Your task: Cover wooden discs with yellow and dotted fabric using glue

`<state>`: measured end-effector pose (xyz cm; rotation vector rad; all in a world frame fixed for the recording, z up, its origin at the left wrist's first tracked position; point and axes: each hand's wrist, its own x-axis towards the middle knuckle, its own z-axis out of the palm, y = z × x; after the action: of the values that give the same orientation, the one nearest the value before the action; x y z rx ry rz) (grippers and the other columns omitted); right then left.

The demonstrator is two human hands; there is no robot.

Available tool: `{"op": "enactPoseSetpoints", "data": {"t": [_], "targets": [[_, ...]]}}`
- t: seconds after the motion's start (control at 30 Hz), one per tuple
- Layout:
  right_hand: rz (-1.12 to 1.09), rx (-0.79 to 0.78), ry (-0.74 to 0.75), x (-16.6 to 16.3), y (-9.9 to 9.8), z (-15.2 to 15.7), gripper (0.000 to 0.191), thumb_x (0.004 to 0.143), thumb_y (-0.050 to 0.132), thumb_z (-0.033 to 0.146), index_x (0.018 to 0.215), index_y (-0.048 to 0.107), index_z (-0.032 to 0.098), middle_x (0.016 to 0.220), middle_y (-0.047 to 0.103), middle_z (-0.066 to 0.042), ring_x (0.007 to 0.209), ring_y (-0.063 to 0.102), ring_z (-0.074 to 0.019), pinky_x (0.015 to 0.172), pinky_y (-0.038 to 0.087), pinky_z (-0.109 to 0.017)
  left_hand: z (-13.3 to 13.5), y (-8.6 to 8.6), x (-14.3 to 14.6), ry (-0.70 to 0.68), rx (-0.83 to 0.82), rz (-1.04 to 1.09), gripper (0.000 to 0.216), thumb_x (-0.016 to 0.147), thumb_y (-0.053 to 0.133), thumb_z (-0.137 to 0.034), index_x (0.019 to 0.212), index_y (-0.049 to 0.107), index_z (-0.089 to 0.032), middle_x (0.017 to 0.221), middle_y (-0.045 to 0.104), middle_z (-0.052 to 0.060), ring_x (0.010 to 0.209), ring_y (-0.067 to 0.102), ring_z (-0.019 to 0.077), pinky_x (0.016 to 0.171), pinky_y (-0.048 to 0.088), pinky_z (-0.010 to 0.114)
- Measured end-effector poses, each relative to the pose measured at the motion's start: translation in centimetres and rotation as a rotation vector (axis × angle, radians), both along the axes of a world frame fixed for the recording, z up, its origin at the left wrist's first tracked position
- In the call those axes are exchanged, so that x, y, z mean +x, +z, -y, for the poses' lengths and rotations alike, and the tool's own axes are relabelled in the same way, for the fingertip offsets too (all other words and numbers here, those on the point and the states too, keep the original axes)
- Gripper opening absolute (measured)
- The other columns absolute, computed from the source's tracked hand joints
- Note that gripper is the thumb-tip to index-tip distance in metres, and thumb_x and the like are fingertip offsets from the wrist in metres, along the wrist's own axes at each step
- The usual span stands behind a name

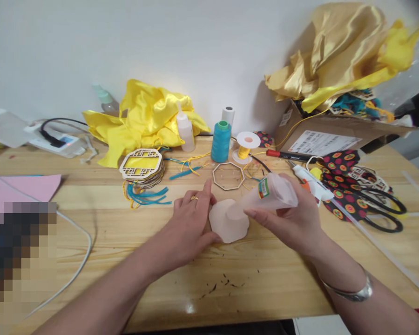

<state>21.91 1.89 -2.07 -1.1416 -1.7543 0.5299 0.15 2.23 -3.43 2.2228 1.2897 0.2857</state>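
1. With our left hand (192,218), we are spreading thumb and index finger, bracing the pale panel (228,229) at its left edge on the table (160,298).
2. With our right hand (300,216), we are gripping the tilted bottle (279,191) over the panel.
3. We are apparently dispensing; next is likely calling for panel steadiness.
4. Farther, the octagonal frame (230,189) is lying.

A pink sheet (24,190) lies at the tabletop (272,293) left, near a white power strip (64,148); rightward, a cardboard box (377,134) (gold cloth (345,46) heaped above it) stands behind a red-capped marker (289,155).
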Motion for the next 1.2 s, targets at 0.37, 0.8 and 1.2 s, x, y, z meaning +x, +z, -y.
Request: {"op": "enactPoseSetpoints", "data": {"t": [0.37, 0.8, 1.2], "targets": [[-0.073, -0.033, 0.038, -1.9, -1.2, 0.1, 0.028, 0.068, 0.078, 0.03, 0.08, 0.053, 0.022, 0.07, 0.053, 0.004, 0.057, 0.05, -0.0111, 0.05, 0.042, -0.023, 0.1, -0.3, 0.0, 0.007, 0.003, 0.003, 0.108, 0.075, 0.067, -0.032, 0.146, -0.014, -0.025, 0.123, 0.053, 0.009, 0.113, 0.039, 0.0309, 0.094, 0.031, 0.049], [0.057, -0.025, 0.015, -2.3, -0.9, 0.4, 0.028, 0.07, 0.077, 0.032, 0.075, 0.051, 0.02, 0.063, 0.051, 0.005, 0.053, 0.047, -0.0093, 0.047, 0.039, -0.021, 0.3, 0.2, 0.0, 0.005, -0.01, -0.005, 0.107, 0.076, 0.066, -0.036, 0.146, -0.014, -0.023, 0.124, 0.052, 0.009, 0.115, 0.038, 0.0309, 0.096, 0.03, 0.049], [0.022, -0.018, 0.088, -2.3, -0.5, 0.8, 0.03, 0.066, 0.078, 0.021, 0.078, 0.05, 0.021, 0.065, 0.05, 0.008, 0.053, 0.047, -0.0061, 0.047, 0.04, -0.017, 0.5, 0.3, 0.0, -0.014, 0.048, -0.015, 0.109, 0.07, 0.066, -0.035, 0.147, -0.01, -0.022, 0.122, 0.052, 0.009, 0.116, 0.037, 0.0322, 0.096, 0.029, 0.048]]}}
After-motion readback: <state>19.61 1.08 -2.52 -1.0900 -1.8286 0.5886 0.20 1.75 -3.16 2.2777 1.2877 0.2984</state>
